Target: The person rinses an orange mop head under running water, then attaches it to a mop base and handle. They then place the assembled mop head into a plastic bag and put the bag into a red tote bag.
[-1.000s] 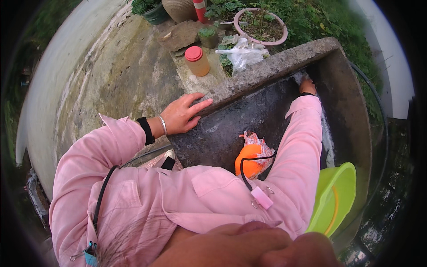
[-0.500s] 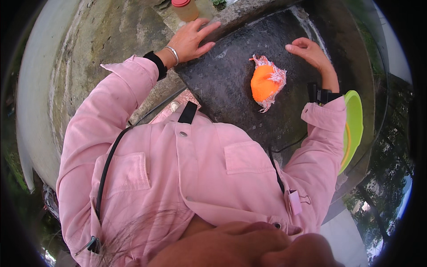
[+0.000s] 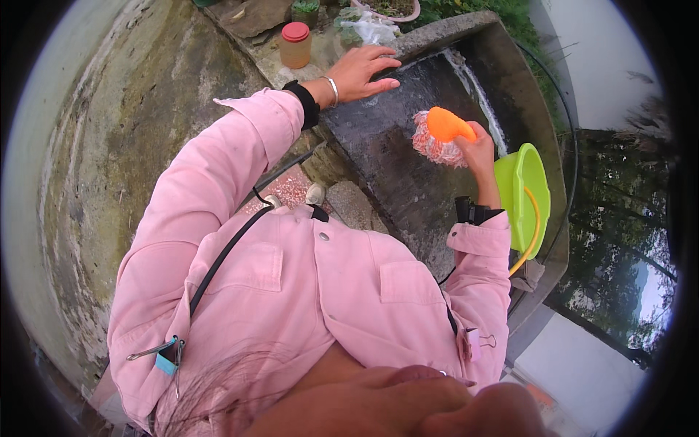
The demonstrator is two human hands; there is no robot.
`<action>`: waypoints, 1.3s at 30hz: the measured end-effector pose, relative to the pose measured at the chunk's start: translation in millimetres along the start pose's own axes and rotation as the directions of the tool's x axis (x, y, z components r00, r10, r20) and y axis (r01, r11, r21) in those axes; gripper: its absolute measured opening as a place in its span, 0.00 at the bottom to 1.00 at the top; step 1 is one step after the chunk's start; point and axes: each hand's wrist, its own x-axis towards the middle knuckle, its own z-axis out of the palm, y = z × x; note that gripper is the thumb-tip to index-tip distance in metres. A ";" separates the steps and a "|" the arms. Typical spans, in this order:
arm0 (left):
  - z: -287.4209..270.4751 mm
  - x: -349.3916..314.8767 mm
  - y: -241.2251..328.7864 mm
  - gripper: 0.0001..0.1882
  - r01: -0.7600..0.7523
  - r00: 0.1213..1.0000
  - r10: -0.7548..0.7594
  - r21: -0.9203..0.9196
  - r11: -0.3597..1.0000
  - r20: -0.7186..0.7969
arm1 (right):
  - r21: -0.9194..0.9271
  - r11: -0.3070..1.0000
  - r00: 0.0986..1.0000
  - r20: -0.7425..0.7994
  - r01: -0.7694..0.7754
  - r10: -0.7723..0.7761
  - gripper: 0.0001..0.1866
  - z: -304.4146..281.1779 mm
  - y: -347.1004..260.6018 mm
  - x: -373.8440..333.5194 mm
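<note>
Over the dark stone trough (image 3: pixel 397 178), the right hand (image 3: pixel 478 151) has its fingers closed on one edge of the orange fringed scrubber (image 3: pixel 445 124), apparently leaving the strands (image 3: pixel 435 151) free; the left hand (image 3: pixel 357 76), fingers loosely spread, lies at the stone rim (image 3: pixel 440 38), perhaps for balance.

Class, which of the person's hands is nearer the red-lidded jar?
Left. The left hand is close by the red-lidded jar, to its right; the right hand is much farther right, gripping the orange scrubber.
</note>
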 end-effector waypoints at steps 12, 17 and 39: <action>20.8 -20.0 42.8 0.26 0.636 0.699 -0.157 -0.707 -0.311 0.698 | 0.854 0.507 0.934 -0.269 0.119 0.234 0.14 106.1 -95.6 9.2; 12.7 -23.7 65.9 0.20 0.682 0.636 -0.231 -0.677 -0.277 0.736 | 0.711 0.703 0.985 -0.131 0.017 0.109 0.22 124.0 -91.5 -11.0; 84.5 103.7 146.8 0.12 0.078 0.559 -0.043 -0.001 0.997 0.828 | -0.485 0.573 0.669 0.033 0.661 -0.743 0.40 -33.0 -5.6 -12.8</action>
